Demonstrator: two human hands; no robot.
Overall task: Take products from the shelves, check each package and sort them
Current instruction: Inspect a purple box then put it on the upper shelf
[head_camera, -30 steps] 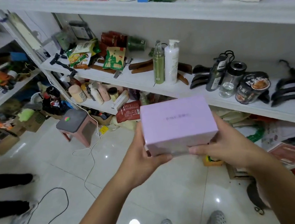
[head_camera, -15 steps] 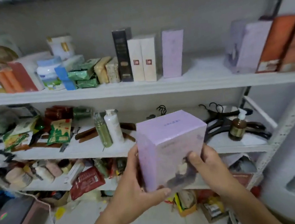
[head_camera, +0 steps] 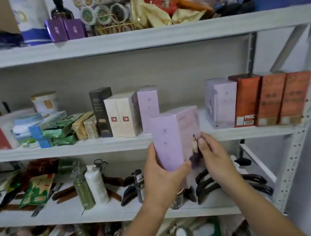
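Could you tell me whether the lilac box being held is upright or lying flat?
Upright, slightly tilted: the lilac box stands tall between the left hand and right hand.

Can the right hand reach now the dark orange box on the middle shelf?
Probably yes, but not freely. Nothing stands before the dark orange box near the shelf edge. The right hand pinches the lilac box, which the left hand also holds, so it must let go first.
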